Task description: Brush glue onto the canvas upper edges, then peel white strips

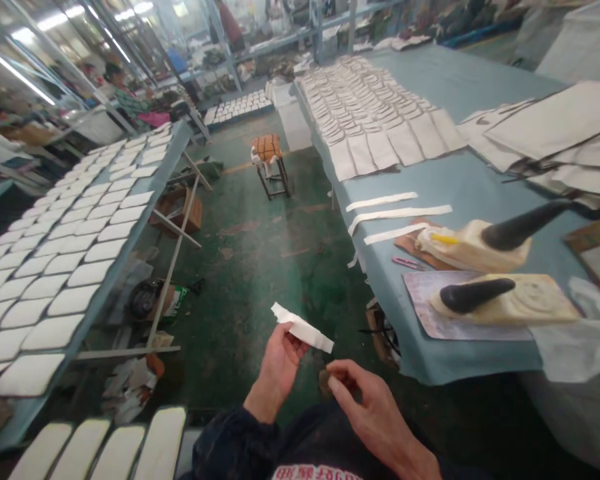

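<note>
My left hand (pixel 279 363) is closed round a short white strip (pixel 304 329), thumb on top, held above the floor between the tables. The strip looks like cloth or paper and has a ragged far end. A little lower and to the right, my right hand (pixel 375 407) pinches a small, dark, roundish piece (pixel 325 382) between thumb and fingers. Its kind is not clear. The two hands are apart, and the dark piece does not touch the strip.
Right, a blue-covered table (pixel 380 293) bears white strips (pixel 395 212), overlapping pale pieces (pixel 370 113) and two cream objects with black handles (pixel 510 243). Left, white rounded panels (pixel 75 273) cover another table. A stool (pixel 270 167) stands ahead; a person (pixel 125 93) sits far left.
</note>
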`<state>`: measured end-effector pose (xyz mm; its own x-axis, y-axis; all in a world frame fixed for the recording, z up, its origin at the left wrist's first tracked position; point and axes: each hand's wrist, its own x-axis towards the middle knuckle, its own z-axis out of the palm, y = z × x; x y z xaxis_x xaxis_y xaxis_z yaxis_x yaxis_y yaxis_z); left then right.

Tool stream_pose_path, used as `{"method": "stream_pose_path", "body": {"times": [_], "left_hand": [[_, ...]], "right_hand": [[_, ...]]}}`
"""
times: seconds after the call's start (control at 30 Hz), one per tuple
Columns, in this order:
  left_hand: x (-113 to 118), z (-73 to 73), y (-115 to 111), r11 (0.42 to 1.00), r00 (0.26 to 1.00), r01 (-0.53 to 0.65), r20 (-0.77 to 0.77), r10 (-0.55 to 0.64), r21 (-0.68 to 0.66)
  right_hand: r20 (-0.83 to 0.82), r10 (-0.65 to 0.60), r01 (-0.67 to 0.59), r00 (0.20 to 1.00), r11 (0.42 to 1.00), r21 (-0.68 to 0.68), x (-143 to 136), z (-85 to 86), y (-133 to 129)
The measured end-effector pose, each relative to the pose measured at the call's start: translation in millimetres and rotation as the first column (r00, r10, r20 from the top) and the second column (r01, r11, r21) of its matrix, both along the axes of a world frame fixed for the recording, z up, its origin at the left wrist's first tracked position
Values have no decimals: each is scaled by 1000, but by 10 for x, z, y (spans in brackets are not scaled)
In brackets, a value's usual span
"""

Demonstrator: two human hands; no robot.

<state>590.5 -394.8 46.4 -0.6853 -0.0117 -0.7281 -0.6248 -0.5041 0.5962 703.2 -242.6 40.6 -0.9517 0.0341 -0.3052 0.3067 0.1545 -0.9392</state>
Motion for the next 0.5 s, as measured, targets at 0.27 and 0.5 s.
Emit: {"method": "stream_pose_path", "body": {"times": [0.27, 0.5], "left_hand": [[-55, -5, 30, 998, 990, -10, -144, 0, -69], [-308, -115, 145, 948, 941, 149, -254, -224, -283]], "right_hand": [[-124, 36, -25, 992, 996, 89, -904, -38, -14], [-75, 229, -233, 971, 970, -62, -1588, -88, 141]]}}
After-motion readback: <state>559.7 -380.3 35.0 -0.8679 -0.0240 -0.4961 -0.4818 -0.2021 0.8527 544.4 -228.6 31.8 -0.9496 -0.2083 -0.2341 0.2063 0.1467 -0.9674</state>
